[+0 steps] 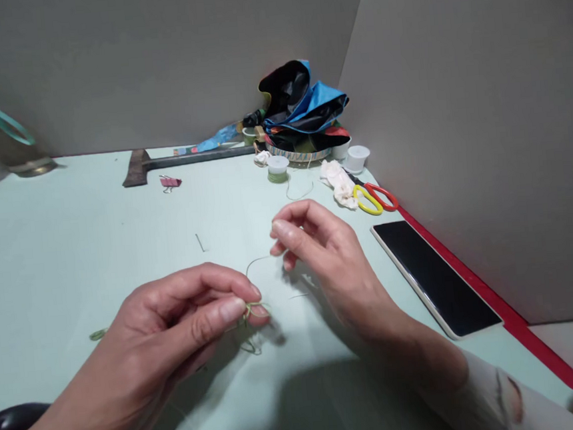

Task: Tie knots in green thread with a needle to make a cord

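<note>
Between the thumb and fingers of my left hand (190,324) is a looped bundle of green thread (249,310), with more loops hanging below the fingertips. Up and to the right, my right hand (320,252) is closed in a pinch, thumb against index finger. A thin dark strand (255,260) curves from the left fingertips to the right ones. The two hands are apart. Green thread (98,334) also shows beyond the left wrist on the pale table (70,261).
A black phone (437,279) lies at the right. Scissors (368,200), crumpled tissue (338,184), thread spools (277,169) and a blue-black pouch (302,106) stand farther back. A hammer-like tool (136,168), a pink binder clip (170,182) and a small pin (199,243) lie toward the left.
</note>
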`<state>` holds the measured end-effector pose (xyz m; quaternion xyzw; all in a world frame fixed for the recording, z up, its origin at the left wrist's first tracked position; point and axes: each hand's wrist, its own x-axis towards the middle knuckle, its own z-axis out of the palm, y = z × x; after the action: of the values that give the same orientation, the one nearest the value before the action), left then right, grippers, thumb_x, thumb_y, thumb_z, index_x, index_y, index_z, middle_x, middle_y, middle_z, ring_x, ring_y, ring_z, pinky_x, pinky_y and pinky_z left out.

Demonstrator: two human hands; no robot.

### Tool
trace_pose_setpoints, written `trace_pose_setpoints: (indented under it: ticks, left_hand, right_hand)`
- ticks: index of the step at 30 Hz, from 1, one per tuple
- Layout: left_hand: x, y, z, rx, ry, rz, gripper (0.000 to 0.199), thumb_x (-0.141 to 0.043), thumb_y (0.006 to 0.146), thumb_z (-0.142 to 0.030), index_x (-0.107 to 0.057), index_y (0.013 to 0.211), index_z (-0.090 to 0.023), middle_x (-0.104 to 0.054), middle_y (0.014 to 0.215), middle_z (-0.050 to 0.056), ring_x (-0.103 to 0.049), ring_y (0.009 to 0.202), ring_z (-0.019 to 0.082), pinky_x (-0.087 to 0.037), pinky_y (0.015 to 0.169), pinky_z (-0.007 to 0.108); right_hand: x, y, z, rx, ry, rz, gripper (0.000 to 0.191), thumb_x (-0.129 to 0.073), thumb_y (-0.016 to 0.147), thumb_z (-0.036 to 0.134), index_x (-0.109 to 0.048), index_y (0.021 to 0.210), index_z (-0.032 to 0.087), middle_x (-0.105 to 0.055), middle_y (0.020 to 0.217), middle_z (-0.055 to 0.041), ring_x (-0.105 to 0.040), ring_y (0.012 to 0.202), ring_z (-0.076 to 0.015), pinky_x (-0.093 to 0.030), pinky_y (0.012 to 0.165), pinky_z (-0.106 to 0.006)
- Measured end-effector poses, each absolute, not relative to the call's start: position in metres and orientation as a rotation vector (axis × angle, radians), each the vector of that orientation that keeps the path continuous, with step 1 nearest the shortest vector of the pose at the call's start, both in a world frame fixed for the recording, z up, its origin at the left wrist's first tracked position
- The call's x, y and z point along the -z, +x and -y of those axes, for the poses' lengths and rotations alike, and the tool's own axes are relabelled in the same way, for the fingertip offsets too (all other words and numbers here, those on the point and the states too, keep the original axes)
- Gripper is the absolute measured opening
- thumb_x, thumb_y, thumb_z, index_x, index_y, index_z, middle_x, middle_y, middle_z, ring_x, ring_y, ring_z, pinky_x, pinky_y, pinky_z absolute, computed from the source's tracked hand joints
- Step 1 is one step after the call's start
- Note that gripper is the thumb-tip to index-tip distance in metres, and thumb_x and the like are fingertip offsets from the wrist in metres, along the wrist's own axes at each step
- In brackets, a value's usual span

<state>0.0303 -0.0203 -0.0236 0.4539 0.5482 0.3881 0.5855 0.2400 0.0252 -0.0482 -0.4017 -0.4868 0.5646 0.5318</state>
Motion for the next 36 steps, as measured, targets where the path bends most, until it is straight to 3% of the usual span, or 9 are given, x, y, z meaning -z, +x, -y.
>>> trace_pose_setpoints:
  ticks: [2,4,8,13,18,22,27,33,36]
  left_hand:
    - [0.029,0.025,0.017,-0.993,1.074,-1.271,0.021,-0.113,0.083,-0.049,-0.098,0.077,-0.036,-0.084,0.08,0.002,-0.072,0.082,0.02,-0.057,0.07,0.018]
    - [0.036,0.019,0.014,-1.032,1.089,-1.268,0.02,-0.111,0.088,-0.051,-0.099,0.083,-0.036,-0.083,0.083,0.001,-0.065,0.076,0.017,-0.053,0.066,0.016]
    - [0.042,0.013,0.012,-1.017,1.13,-1.25,0.024,-0.106,0.095,-0.057,-0.098,0.093,-0.034,-0.076,0.081,0.001,-0.05,0.067,0.016,-0.043,0.057,0.022]
    - [0.031,0.023,0.016,-0.985,1.094,-1.393,0.017,-0.102,0.093,-0.049,-0.097,0.089,-0.033,-0.068,0.074,0.0,-0.045,0.068,0.016,-0.038,0.059,0.025]
    - [0.027,0.027,0.019,-0.985,1.073,-1.437,0.019,-0.105,0.088,-0.052,-0.096,0.09,-0.035,-0.055,0.063,-0.002,-0.043,0.065,0.017,-0.036,0.057,0.024]
    - [0.035,0.022,0.018,-1.039,1.087,-1.432,0.027,-0.108,0.088,-0.059,-0.096,0.093,-0.036,-0.061,0.065,-0.002,-0.045,0.065,0.018,-0.038,0.055,0.022]
    - [0.038,0.022,0.019,-1.078,1.178,-1.429,0.026,-0.109,0.086,-0.061,-0.099,0.091,-0.037,-0.078,0.076,0.0,-0.051,0.064,0.017,-0.045,0.054,0.021]
    - [0.03,0.031,0.021,-1.142,1.218,-1.532,0.016,-0.11,0.08,-0.053,-0.1,0.082,-0.041,-0.081,0.079,-0.001,-0.062,0.074,0.019,-0.045,0.056,0.022]
    - [0.031,0.032,0.021,-1.139,1.243,-1.547,0.016,-0.109,0.081,-0.054,-0.1,0.082,-0.041,-0.081,0.079,-0.001,-0.058,0.071,0.02,-0.042,0.052,0.023]
  right_hand:
    - [0.042,0.24,-0.018,-1.402,-0.97,1.314,0.033,-0.098,0.1,0.049,-0.076,0.091,0.026,-0.075,0.088,0.002,-0.07,0.085,-0.0195,-0.055,0.081,-0.034]
    - [0.038,0.238,-0.012,-1.466,-0.976,1.424,0.032,-0.095,0.102,0.051,-0.077,0.092,0.026,-0.077,0.089,0.0004,-0.067,0.088,-0.0212,-0.052,0.084,-0.036]
    - [0.038,0.23,-0.005,-1.316,-1.008,1.53,0.018,-0.091,0.098,0.036,-0.077,0.092,0.027,-0.078,0.093,0.0009,-0.067,0.089,-0.0206,-0.051,0.084,-0.037]
    - [0.042,0.226,-0.004,-1.098,-0.947,1.591,0.024,-0.083,0.099,0.022,-0.067,0.083,0.029,-0.07,0.08,0.0051,-0.059,0.074,-0.0171,-0.053,0.079,-0.035]
    - [0.043,0.226,-0.004,-1.053,-0.962,1.58,0.024,-0.084,0.098,0.023,-0.067,0.081,0.029,-0.07,0.078,0.0046,-0.059,0.072,-0.0167,-0.054,0.074,-0.034]
    - [0.045,0.225,-0.004,-0.982,-0.977,1.614,0.021,-0.085,0.099,0.024,-0.07,0.084,0.028,-0.07,0.08,0.0045,-0.059,0.072,-0.016,-0.056,0.077,-0.034]
    - [0.047,0.224,-0.005,-0.853,-0.905,1.676,0.028,-0.081,0.099,0.013,-0.067,0.08,0.028,-0.072,0.08,0.0038,-0.059,0.072,-0.0152,-0.058,0.076,-0.031]
    - [0.046,0.223,-0.004,-0.803,-0.93,1.644,0.033,-0.08,0.098,0.012,-0.063,0.076,0.029,-0.071,0.076,0.0036,-0.059,0.069,-0.0165,-0.062,0.076,-0.032]
    - [0.047,0.222,-0.004,-0.818,-0.97,1.65,0.026,-0.081,0.098,0.016,-0.067,0.081,0.029,-0.074,0.08,0.0025,-0.061,0.07,-0.0171,-0.062,0.076,-0.033]
